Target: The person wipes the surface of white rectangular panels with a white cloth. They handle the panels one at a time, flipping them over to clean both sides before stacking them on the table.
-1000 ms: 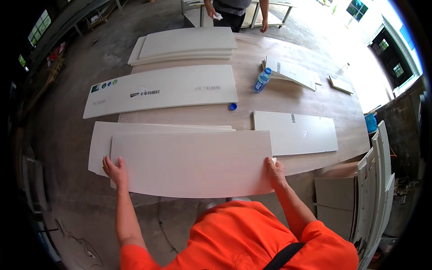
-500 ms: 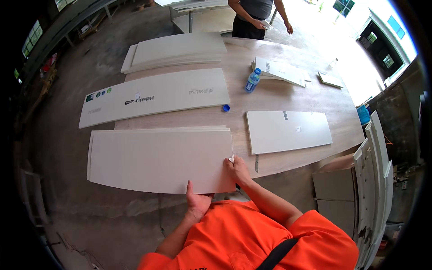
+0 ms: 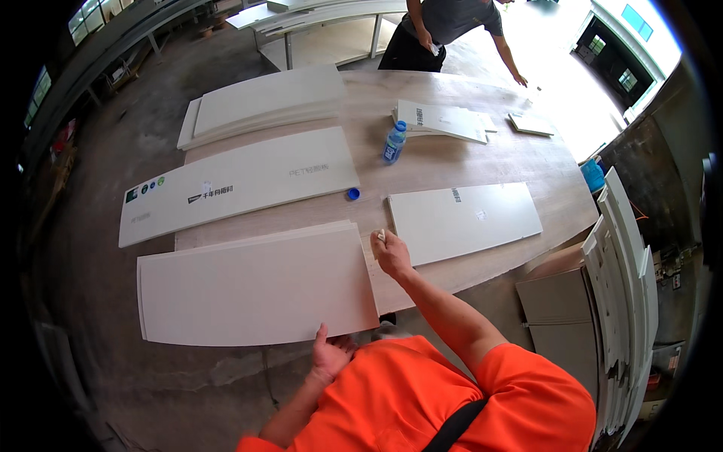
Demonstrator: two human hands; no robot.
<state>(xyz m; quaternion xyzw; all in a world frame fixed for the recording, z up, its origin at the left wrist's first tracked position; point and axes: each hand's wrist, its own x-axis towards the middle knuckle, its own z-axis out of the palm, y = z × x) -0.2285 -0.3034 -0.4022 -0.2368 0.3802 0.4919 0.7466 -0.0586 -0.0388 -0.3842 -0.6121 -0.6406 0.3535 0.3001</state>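
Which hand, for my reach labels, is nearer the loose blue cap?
Right. The right hand is in front of the cap, slightly rightward; the left hand is farther, at the near edge of the front panel.

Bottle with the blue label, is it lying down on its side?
No, the bottle stands upright on the table.

A bright orange, short-sleeved shirt [image 3: 422, 384] with a black strap [image 3: 456, 426] slung across it.
The cloth looks plain and loose, rumpled at the front; the right sleeve [image 3: 527, 380] is wide and ends above the elbow. Both forearms are bare, as are the left hand [image 3: 332, 356] and right hand [image 3: 392, 255]. The strap is flat, running slantwise over the right side.
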